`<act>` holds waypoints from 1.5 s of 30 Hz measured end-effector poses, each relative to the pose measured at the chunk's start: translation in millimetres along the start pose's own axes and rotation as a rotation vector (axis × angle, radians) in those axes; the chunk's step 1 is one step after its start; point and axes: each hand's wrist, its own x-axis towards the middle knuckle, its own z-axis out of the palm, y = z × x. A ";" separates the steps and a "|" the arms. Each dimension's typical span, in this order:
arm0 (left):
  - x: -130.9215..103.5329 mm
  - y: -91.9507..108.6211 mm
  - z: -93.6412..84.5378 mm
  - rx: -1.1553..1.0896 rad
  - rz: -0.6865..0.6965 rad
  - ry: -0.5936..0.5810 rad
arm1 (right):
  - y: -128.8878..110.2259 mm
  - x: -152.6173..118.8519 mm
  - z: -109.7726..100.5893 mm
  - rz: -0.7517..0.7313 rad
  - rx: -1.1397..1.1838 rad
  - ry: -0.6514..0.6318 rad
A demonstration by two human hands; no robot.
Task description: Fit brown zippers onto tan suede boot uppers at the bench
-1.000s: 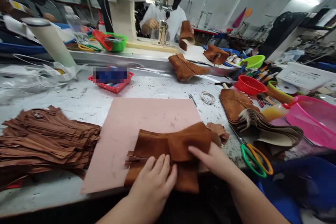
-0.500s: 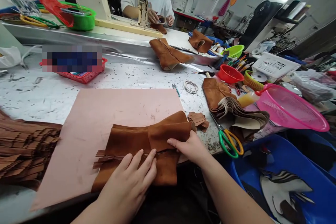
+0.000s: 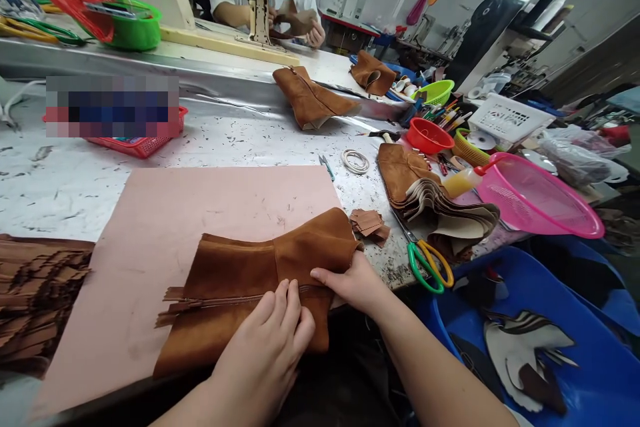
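Observation:
A brown suede piece (image 3: 240, 267) with a zipper along its middle lies over the front edge of a pink sheet (image 3: 165, 207). My left hand (image 3: 267, 333) rests on the zipper near the centre, its fingers pressed together and the fingertips down on the suede. At the right end, my right hand (image 3: 353, 280) grips the piece, thumb on top and the other fingers hidden beneath. Brown zipper tape ends stick out at the piece's left end.
Green-and-orange scissors (image 3: 425, 260) and stacked suede pieces (image 3: 415, 180) lie right. A blue tub (image 3: 540, 347) stands at lower right, brown strips (image 3: 40, 293) at left. Behind are a red basket (image 3: 145, 143), a suede boot upper (image 3: 310, 100) and a person at a sewing machine (image 3: 259, 13).
My left hand has slid rightward along the zipper, its fingers drawn closer together. The view has shifted slightly. Across the table, the person's hands have lifted and opened out a brown piece.

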 end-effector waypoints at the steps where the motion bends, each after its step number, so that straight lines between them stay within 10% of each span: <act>1: 1.9 -0.4 -1.3 -0.013 0.010 -0.014 | -1.2 -0.7 0.3 0.006 -0.004 -0.003; 20: 10.2 -0.8 1.8 -0.090 0.056 -0.011 | -16.2 26.7 -40.7 0.018 -0.248 -0.305; 29: 13.0 1.1 0.5 -0.125 0.028 -0.021 | -12.5 22.1 -36.6 -0.032 -0.328 -0.179; 39: 11.5 1.5 -6.9 -0.248 0.037 -0.139 | 16.9 3.0 -37.0 -0.439 -0.853 -0.020; 42: -4.1 -20.3 -23.9 -0.407 -0.072 -0.167 | 24.3 -2.6 -35.5 -0.460 -0.898 -0.036; 45: -36.2 -55.5 -32.6 -0.415 -0.467 0.032 | 24.9 -4.4 -25.4 -0.383 -0.783 -0.119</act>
